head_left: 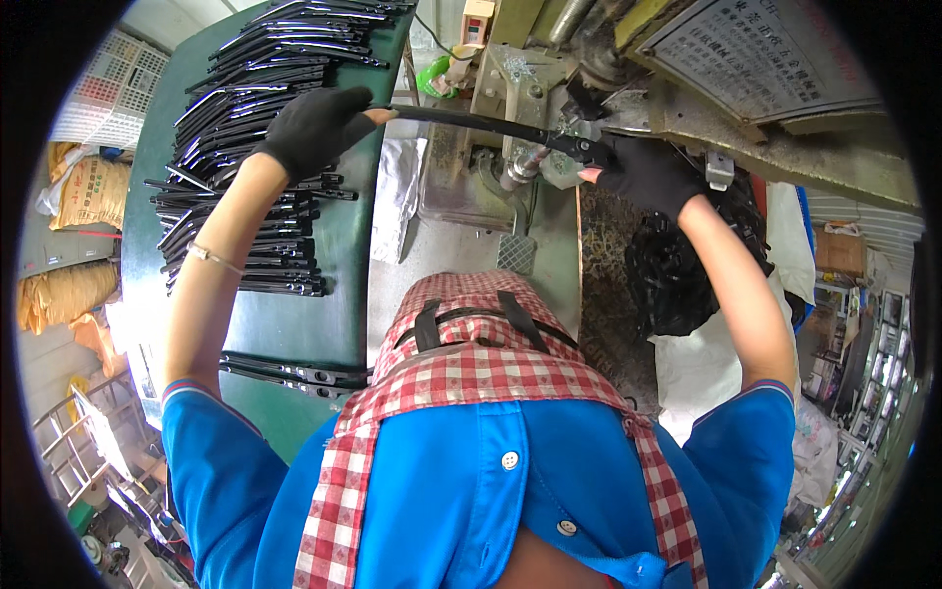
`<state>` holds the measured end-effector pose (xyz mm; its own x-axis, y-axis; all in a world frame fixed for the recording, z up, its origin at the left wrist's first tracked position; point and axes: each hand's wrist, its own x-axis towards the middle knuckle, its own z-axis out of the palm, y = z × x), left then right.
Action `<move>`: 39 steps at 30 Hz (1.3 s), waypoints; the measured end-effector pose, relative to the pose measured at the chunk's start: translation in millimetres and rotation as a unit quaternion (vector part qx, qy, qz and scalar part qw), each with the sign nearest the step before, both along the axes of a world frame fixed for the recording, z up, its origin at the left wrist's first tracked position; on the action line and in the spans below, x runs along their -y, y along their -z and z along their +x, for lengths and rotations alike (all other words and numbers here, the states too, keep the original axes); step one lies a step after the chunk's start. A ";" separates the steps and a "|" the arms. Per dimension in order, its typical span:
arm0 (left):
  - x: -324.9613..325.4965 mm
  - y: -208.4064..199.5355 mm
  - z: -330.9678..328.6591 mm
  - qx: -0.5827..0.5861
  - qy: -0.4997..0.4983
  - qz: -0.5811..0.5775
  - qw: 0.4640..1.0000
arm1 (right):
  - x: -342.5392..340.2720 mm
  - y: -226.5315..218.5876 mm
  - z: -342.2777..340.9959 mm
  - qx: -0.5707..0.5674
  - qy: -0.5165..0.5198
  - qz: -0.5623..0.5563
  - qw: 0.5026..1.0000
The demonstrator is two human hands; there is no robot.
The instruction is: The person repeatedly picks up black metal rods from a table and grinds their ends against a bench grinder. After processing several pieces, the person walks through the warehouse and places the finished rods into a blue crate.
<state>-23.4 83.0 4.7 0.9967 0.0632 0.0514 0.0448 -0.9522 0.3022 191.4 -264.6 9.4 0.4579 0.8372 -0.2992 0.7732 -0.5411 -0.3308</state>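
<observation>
A long black metal wiper arm (471,120) stretches across in front of me, level with the press fixture. My left hand (316,133), in a black fingerless glove, pinches its thin left end above the table edge. At its wider, slotted right end my right hand (650,179), gloved the same way, is closed on it beside the machine's metal post (523,169); that hand's fingers are partly hidden. Rows of similar black wiper arms (260,98) lie stacked on the green table (339,319) to my left. A few more wiper arms (294,373) rest nearer to me.
The press machine (525,69) stands ahead, with a metal plate (751,59) at upper right. Below it is a foot pedal (516,253). A black plastic bag (677,270) sits right of my lap. Crates (113,79) and sacks (93,191) stand at far left.
</observation>
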 end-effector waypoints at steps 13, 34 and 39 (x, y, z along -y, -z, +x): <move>36.6 27.0 23.1 0.093 0.064 0.095 0.989 | 8.0 3.8 -99.4 0.052 -0.010 0.386 0.921; 88.5 0.5 42.8 0.076 0.099 0.013 0.992 | -27.4 189.3 34.4 0.179 0.159 0.002 0.971; 82.1 6.4 -23.6 0.039 0.085 -0.065 0.994 | -7.3 255.9 73.7 0.255 0.055 -0.039 0.964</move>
